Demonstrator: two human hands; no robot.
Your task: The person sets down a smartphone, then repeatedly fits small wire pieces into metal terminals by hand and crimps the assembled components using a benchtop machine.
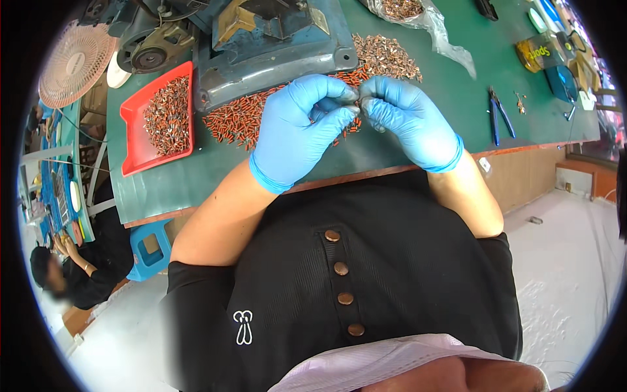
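Both of my hands wear blue gloves and meet above the green table (405,144). My left hand (300,127) and my right hand (405,117) pinch a tiny metal part (358,102) between their fingertips; it is too small to make out clearly. Beneath the hands lies a heap of small orange sleeved pieces (238,117), and just beyond it a heap of small copper-coloured metal pieces (385,57).
A red tray (134,140) of mixed small parts sits at the left. A blue-grey machine base (274,46) stands behind the heaps. Blue-handled pliers (499,117) lie at the right, a clear bag of parts (418,16) at the back. Another person (78,268) sits at lower left.
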